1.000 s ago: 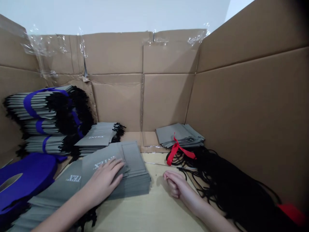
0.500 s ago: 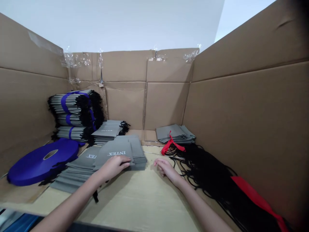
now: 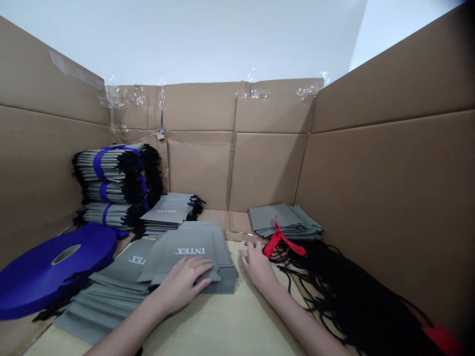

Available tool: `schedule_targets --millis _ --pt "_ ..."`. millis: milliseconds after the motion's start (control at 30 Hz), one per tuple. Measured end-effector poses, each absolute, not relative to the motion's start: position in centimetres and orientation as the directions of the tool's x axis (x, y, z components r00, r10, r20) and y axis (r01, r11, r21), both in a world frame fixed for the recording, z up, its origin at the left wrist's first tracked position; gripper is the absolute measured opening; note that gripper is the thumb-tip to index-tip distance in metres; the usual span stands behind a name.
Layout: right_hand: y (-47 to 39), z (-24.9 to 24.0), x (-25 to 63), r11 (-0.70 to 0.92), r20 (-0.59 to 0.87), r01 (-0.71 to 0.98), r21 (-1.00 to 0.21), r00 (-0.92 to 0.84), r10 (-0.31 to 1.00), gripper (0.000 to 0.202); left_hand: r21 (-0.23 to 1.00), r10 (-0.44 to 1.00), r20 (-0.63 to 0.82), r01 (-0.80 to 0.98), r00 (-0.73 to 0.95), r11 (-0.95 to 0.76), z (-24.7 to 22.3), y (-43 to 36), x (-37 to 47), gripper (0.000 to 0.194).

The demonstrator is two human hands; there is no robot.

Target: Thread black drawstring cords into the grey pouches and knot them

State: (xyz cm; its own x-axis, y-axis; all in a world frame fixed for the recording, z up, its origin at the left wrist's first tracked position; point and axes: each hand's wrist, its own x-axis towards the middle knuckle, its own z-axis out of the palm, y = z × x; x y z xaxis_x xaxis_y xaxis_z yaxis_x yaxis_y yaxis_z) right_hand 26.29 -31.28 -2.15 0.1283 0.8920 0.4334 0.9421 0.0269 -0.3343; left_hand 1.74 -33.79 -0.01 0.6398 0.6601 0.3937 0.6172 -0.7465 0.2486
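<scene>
My left hand point(image 3: 188, 278) lies palm down, fingers extended, on the near edge of a grey fabric pouch point(image 3: 187, 242) printed INTEX. That pouch rests on top of a pouch stack point(image 3: 227, 274) and overlaps the fanned pouches point(image 3: 122, 264) to its left. To the right of the stack, my right hand point(image 3: 259, 267) reaches forward with slightly bent, parted fingers and nothing visible in them. Its fingertips are close to a red ribbon point(image 3: 276, 242) tied round the end of a bundle of black cords point(image 3: 341, 291). The palm side of each hand is hidden.
Strapped bundles of grey pouches point(image 3: 107, 190) are piled at the back left, with a smaller pouch stack point(image 3: 168, 212) beside them. A blue strap roll point(image 3: 55, 272) lies at the left. More grey pouches point(image 3: 282, 220) sit at the back right. Cardboard walls point(image 3: 196, 163) enclose the table.
My right hand has moved forward toward the red ribbon, and its fingers have spread from a loose curl. The left hand stays on the pouch, its fingers flatter. The whole view has shifted slightly.
</scene>
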Motion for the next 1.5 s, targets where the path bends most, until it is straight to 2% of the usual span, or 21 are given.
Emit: schedule_targets --millis 100,367,500,633,733,833,933,1000,1067,1200,1267,1333,1433,1500 --pt "-30.6 -3.2 26.0 0.021 0.429 0.982 -0.188 0.063 0.901 0.013 0.221 0.664 0.384 0.634 0.642 -0.741 -0.2 -34.0 1.4 0.035" --pt "-31.1 -3.1 25.9 -0.008 0.363 0.994 0.109 -0.033 0.931 0.016 0.207 0.693 0.368 0.672 0.620 -0.711 0.0 -34.0 0.8 0.035" --pt "-31.8 -1.7 26.4 -0.091 0.410 0.972 0.217 -0.006 0.912 0.018 0.221 0.653 0.442 0.631 0.615 -0.743 0.0 -34.6 0.7 0.041" --pt "-33.3 0.5 26.6 -0.133 0.512 0.950 0.283 -0.032 0.858 0.028 0.231 0.602 0.556 0.589 0.573 -0.774 -0.4 -35.1 0.8 0.038" --pt "-34.9 1.6 25.5 -0.074 0.569 0.941 0.332 -0.137 0.811 0.033 0.278 0.579 0.635 0.548 0.512 -0.789 -0.7 -35.4 1.1 0.037" --pt "-36.4 1.6 23.8 0.068 0.605 0.918 0.390 -0.311 0.733 0.030 0.338 0.577 0.664 0.497 0.476 -0.799 -0.7 -35.7 1.5 0.036" --pt "-37.3 1.0 22.4 0.242 0.686 0.859 0.451 -0.508 0.521 0.023 0.351 0.552 0.665 0.441 0.504 -0.826 -0.4 -35.9 1.8 0.031" --pt "-37.6 0.6 21.8 0.307 0.721 0.834 0.458 -0.551 0.420 0.020 0.346 0.533 0.674 0.418 0.512 -0.840 -0.3 -36.1 1.9 0.023" --pt "-37.8 0.4 21.6 0.346 0.728 0.825 0.447 -0.560 0.396 0.017 0.339 0.528 0.681 0.421 0.507 -0.841 -0.1 -36.2 1.9 0.020" --pt "-38.0 0.3 21.4 0.418 0.691 0.807 0.418 -0.581 0.430 0.023 0.332 0.568 0.652 0.483 0.503 -0.810 -0.1 -36.3 1.7 0.029" --pt "-38.1 0.4 21.2 0.432 0.677 0.809 0.399 -0.578 0.457 0.030 0.425 0.636 0.618 0.485 0.462 -0.764 -0.1 -36.4 1.7 0.031" --pt "-38.2 0.3 20.9 0.421 0.672 0.825 0.378 -0.557 0.488 0.033 0.613 0.738 0.533 0.412 0.413 -0.674 -0.1 -36.5 1.8 0.032" --pt "-38.3 0.0 20.6 0.409 0.662 0.850 0.332 -0.519 0.541 0.022 0.896 0.855 0.307 0.177 0.417 -0.408 -0.3 -36.6 2.2 0.033" --pt "-38.3 -0.3 20.6 0.454 0.648 0.836 0.308 -0.533 0.543 0.016 0.968 0.864 0.202 0.038 0.461 -0.247 -0.5 -36.6 2.4 0.033"
